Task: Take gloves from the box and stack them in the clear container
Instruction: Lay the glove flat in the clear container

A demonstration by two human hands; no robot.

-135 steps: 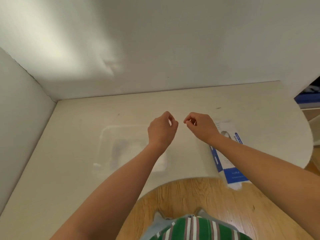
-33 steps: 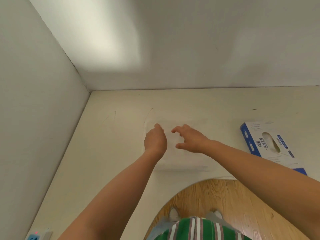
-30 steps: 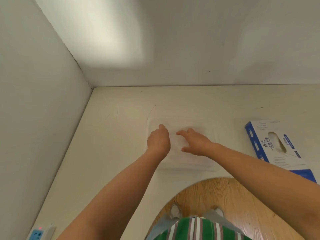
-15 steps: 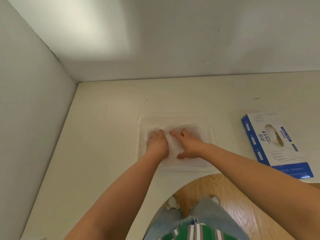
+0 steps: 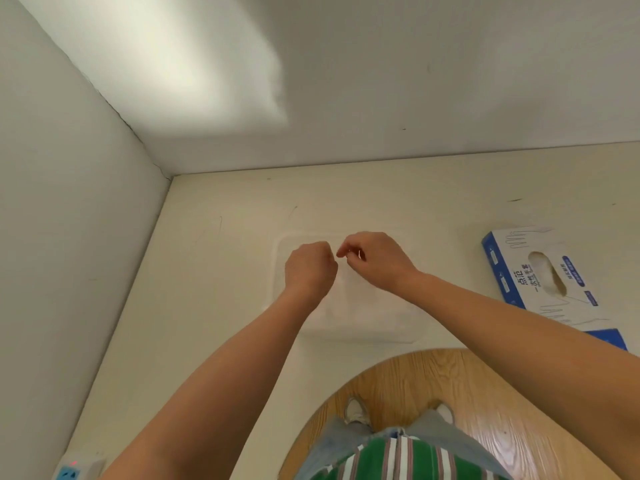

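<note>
A clear container (image 5: pixel 277 271) sits on the cream table in front of me, with a pale heap of translucent gloves (image 5: pixel 367 313) inside. Both hands hover close together over its far half. My left hand (image 5: pixel 310 268) is curled into a fist. My right hand (image 5: pixel 374 259) pinches thumb against forefinger. A thin clear glove, barely visible, seems to hang between them toward the heap. The blue and white glove box (image 5: pixel 540 275) lies flat to the right, its oval opening facing up.
White walls close in the table (image 5: pixel 214 306) on the left and at the back. A power strip (image 5: pixel 74 471) lies at the near left corner. The table's curved front cut-out shows wood floor (image 5: pixel 485 410) and my feet.
Half a second ago both hands pressed flat on the gloves in the container. They have since lifted toward its far half, with the fingers curled and pinching.
</note>
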